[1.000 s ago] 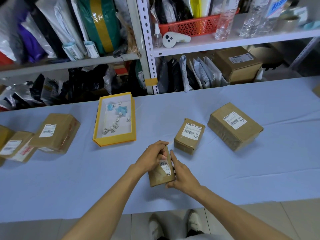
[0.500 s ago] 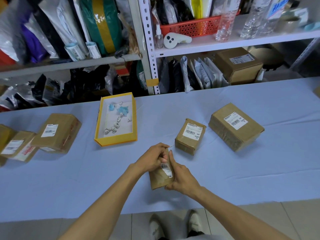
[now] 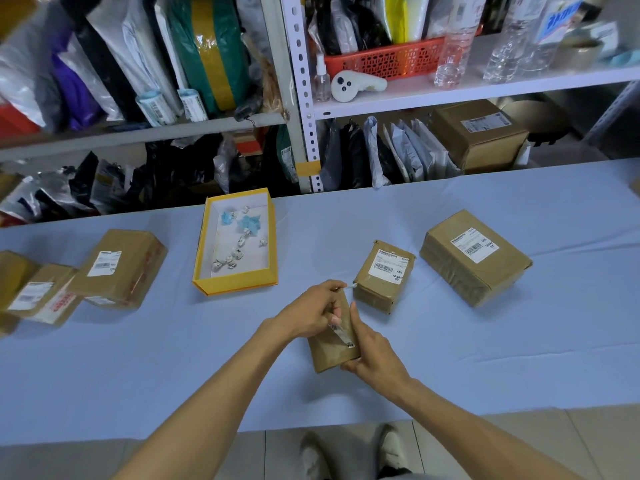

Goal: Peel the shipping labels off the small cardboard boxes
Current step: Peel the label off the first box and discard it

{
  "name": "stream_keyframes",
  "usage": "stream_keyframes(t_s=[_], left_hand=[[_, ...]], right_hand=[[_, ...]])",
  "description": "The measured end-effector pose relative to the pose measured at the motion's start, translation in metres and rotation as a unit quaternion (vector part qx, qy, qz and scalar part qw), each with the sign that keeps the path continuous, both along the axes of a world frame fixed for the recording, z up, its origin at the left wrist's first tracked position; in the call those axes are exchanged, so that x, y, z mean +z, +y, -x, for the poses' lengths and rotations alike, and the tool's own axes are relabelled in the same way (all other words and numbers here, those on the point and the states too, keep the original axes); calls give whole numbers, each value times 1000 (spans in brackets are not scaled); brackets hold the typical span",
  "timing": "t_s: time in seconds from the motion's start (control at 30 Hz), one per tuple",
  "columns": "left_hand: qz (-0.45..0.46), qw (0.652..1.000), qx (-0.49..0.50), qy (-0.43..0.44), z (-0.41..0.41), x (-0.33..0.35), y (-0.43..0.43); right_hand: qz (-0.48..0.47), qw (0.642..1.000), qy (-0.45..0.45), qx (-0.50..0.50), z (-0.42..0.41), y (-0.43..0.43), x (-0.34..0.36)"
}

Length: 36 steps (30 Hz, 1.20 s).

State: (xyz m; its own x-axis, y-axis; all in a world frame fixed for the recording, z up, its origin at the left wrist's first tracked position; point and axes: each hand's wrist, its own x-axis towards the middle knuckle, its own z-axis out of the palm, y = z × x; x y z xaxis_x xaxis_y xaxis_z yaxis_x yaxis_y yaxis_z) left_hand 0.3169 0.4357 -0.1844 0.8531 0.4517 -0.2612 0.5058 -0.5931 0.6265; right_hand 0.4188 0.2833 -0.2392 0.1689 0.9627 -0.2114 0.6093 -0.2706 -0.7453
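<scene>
Both hands are busy: my right hand (image 3: pixel 375 358) holds the small box (image 3: pixel 330 353) tight while my left hand (image 3: pixel 313 311) pinches its label (image 3: pixel 341 332), so next I should pull slowly.

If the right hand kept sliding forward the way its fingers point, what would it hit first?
Likely the small labelled box just beyond. The right hand steadies the held box with fingers aimed up and away along its side, and that neighbouring box sits right ahead on the table. Depth is uncertain from one view.
</scene>
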Motion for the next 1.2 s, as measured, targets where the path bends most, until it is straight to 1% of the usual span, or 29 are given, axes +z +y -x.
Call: stream_keyframes(t_s=[0.13,0.27,0.43,0.53,0.67,0.87,1.07,1.2], left_hand=[[14,1000,21,-8,1,-5,-2],[7,998,41,-39,2,-5,-3],[-2,998,55,-43,7,-8,-3],[17,996,79,-48,9,-6,-2],[28,995,91,-41,8,-5,-3],[9,994,101,-26,5,-6,-4],[11,993,117,-34,4,-8,-5],[18,993,116,-27,4,-11,-3]], right_hand=[[1,1000,21,-2,1,0,-1],[4,1000,11,25,-6,6,-3],[8,999,-5,36,-5,6,-7],[3,999,-14,38,-5,6,-9],[8,999,-19,33,-5,6,-9],[0,999,-25,35,-5,7,-13],[-15,1000,8,14,-5,10,-9],[-13,1000,7,10,-5,10,-10]])
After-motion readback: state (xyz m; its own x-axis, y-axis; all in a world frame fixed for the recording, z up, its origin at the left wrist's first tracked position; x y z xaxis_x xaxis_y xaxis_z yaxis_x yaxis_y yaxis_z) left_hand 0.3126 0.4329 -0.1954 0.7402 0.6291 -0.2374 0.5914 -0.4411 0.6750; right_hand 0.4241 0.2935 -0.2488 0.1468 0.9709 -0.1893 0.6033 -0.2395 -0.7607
